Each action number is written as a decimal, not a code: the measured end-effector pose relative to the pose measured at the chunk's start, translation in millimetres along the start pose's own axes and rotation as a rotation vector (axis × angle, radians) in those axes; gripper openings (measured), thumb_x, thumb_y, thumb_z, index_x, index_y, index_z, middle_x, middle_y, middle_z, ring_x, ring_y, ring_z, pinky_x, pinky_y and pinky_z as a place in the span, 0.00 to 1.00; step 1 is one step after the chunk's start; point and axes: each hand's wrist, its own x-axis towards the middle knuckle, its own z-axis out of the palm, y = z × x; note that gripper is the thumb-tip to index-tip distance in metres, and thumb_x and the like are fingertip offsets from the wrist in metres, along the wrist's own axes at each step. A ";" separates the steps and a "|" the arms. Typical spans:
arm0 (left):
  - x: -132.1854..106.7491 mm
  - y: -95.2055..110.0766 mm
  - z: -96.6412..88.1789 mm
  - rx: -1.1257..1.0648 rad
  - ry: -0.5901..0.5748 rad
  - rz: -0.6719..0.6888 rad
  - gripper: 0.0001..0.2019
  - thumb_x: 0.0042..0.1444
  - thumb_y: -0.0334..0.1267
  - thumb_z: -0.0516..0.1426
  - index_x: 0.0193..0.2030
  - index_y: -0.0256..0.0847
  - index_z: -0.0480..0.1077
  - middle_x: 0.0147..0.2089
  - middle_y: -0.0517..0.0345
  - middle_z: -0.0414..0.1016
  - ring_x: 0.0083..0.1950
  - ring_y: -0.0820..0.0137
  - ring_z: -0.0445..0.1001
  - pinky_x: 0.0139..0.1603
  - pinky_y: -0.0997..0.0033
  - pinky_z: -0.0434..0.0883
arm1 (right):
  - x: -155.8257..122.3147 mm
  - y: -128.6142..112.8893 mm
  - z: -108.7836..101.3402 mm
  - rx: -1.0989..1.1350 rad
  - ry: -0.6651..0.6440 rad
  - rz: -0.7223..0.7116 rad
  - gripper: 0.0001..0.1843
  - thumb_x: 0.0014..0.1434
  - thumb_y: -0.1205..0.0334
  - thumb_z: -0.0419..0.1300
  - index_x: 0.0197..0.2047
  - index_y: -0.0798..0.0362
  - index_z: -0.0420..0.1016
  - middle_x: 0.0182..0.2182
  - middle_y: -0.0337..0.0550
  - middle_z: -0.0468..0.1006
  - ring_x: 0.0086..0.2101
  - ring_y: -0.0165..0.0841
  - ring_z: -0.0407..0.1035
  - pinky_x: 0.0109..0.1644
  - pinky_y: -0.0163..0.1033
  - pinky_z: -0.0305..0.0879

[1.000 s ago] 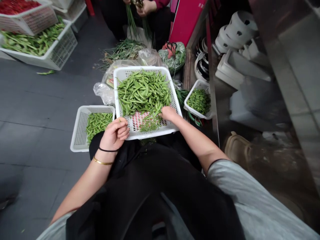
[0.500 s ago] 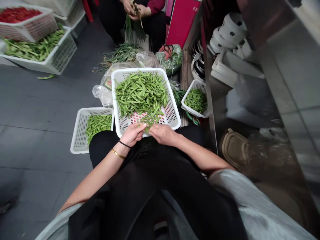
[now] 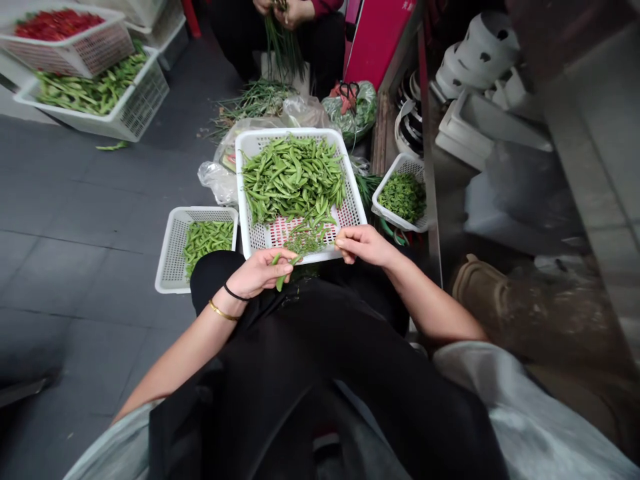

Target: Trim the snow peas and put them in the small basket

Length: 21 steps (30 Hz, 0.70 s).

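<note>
A white basket [image 3: 354, 207] in front of my knees bears a heap of green pea pods [image 3: 293, 177]. Small green trimmings [image 3: 305, 239] lie at its near side. Close to the near left corner, my left hand [image 3: 257, 272] is closed around a few pea pods [image 3: 281, 275], which stick out past the fingers. My right hand [image 3: 365, 243] is apart from it, at the near right rim, thumb and finger pinched together; whatever is between them is too small to make out. By my left knee, a smaller white basket [image 3: 173, 247] contains more pods [image 3: 207, 243].
Leafy greens [image 3: 404, 199] fill a small basket at the right, beside a metal counter edge. Another person's hands [image 3: 295, 12] hold long green stalks [image 3: 283, 43] beyond my basket. Stacked crates [image 3: 125, 123] with red peppers [image 3: 57, 25] and green pods stand far left.
My hands were together at the basket's near rim and have parted. The right moved right; the left came slightly nearer me, with pods now showing in it. The whole view shifted slightly.
</note>
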 end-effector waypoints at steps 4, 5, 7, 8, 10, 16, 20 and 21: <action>-1.1 -3.1 -3.8 0.073 -0.053 -0.037 0.15 0.49 0.41 0.63 0.41 0.35 0.72 0.21 0.60 0.69 0.13 0.86 0.47 0.14 0.81 0.41 | -5.0 -16.5 15.5 -0.642 0.077 -0.136 0.20 0.59 0.50 0.58 0.46 0.57 0.69 0.39 0.50 0.74 0.33 0.34 0.70 0.33 0.36 0.64; -0.8 -2.4 -2.9 0.106 -0.070 -0.040 0.14 0.51 0.41 0.62 0.41 0.34 0.72 0.21 0.60 0.69 0.13 0.85 0.46 0.14 0.81 0.41 | -3.4 -20.3 24.5 -0.782 0.091 -0.191 0.22 0.59 0.50 0.58 0.50 0.57 0.67 0.43 0.53 0.73 0.36 0.35 0.70 0.35 0.36 0.63; -0.7 1.6 0.1 0.206 -0.087 -0.019 0.13 0.53 0.42 0.60 0.40 0.34 0.72 0.20 0.60 0.69 0.13 0.84 0.47 0.14 0.80 0.43 | 2.7 -24.4 41.7 -0.968 0.011 -0.283 0.18 0.63 0.54 0.53 0.50 0.57 0.68 0.40 0.53 0.73 0.36 0.35 0.69 0.35 0.36 0.60; -1.3 5.0 1.9 0.285 -0.101 0.001 0.12 0.54 0.42 0.59 0.38 0.34 0.72 0.20 0.60 0.70 0.14 0.83 0.49 0.14 0.80 0.46 | 6.2 -24.6 48.3 -1.007 -0.066 -0.329 0.14 0.65 0.58 0.50 0.47 0.57 0.70 0.36 0.51 0.74 0.34 0.34 0.68 0.34 0.35 0.59; -4.4 13.7 4.7 0.481 -0.167 0.057 0.10 0.52 0.41 0.60 0.32 0.34 0.72 0.20 0.60 0.70 0.17 0.81 0.56 0.17 0.80 0.53 | 12.2 -22.4 56.0 -0.961 -0.231 -0.431 0.12 0.66 0.65 0.48 0.39 0.57 0.72 0.28 0.45 0.73 0.28 0.30 0.66 0.31 0.34 0.55; -18.4 27.7 10.0 0.535 -0.328 0.222 0.11 0.54 0.40 0.59 0.25 0.34 0.73 0.20 0.55 0.73 0.18 0.77 0.64 0.19 0.78 0.59 | 14.3 -18.8 71.0 -0.165 -0.204 -0.478 0.17 0.66 0.58 0.48 0.29 0.56 0.69 0.20 0.35 0.68 0.22 0.23 0.62 0.28 0.29 0.57; -8.0 11.9 15.9 0.095 0.048 0.354 0.11 0.55 0.42 0.58 0.30 0.35 0.73 0.21 0.54 0.74 0.13 0.78 0.61 0.12 0.80 0.55 | 15.5 -20.0 81.8 -0.020 0.206 -0.322 0.18 0.66 0.57 0.48 0.27 0.55 0.67 0.19 0.34 0.66 0.21 0.23 0.61 0.29 0.29 0.60; -2.8 8.7 15.0 0.015 0.161 0.394 0.11 0.55 0.42 0.59 0.31 0.35 0.72 0.22 0.55 0.74 0.13 0.78 0.62 0.12 0.80 0.56 | 17.0 -18.6 80.1 -0.042 0.260 -0.324 0.17 0.66 0.58 0.48 0.28 0.55 0.67 0.19 0.34 0.66 0.21 0.23 0.62 0.30 0.30 0.60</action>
